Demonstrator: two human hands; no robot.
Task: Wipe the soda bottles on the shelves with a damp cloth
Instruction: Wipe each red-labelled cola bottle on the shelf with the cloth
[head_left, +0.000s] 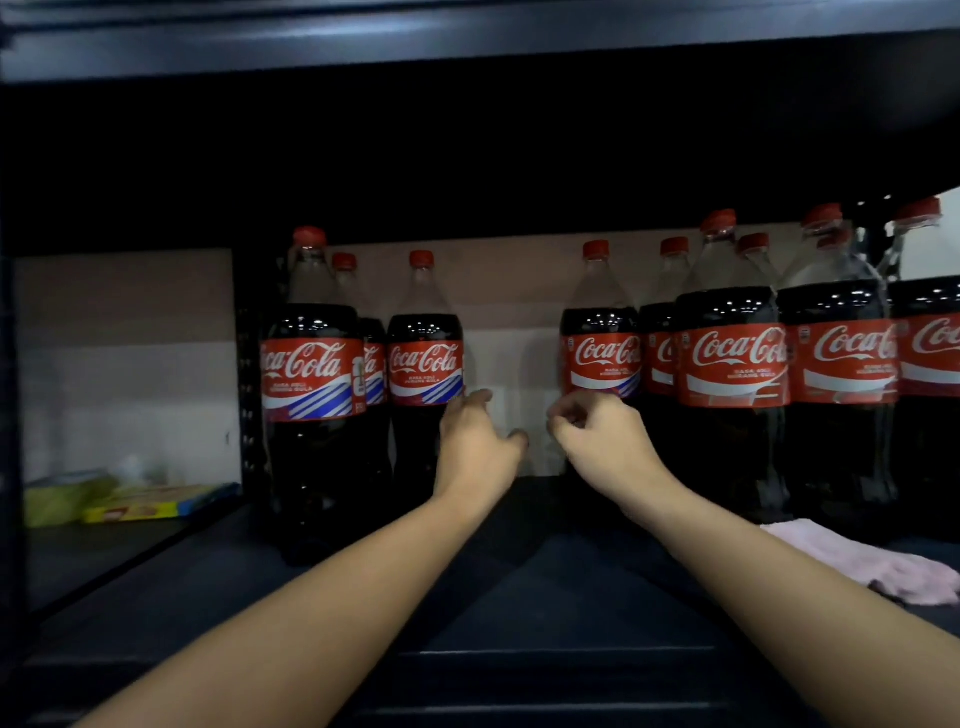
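Several large cola bottles with red caps and red labels stand on a dark shelf (519, 597). My left hand (475, 441) reaches into the gap in the row, its fingers loosely spread beside the lower label of one bottle (425, 364), holding nothing. Just in front of another bottle (600, 358), my right hand (597, 436) has its fingers curled and grips nothing. A pink cloth (862, 564) lies on the shelf at the right, apart from both hands.
More bottles crowd the right side (732, 364), and two stand at the left (311, 374). Yellow and blue packets (150, 504) lie on the neighbouring shelf section at the far left. A dark shelf board (467, 47) runs overhead.
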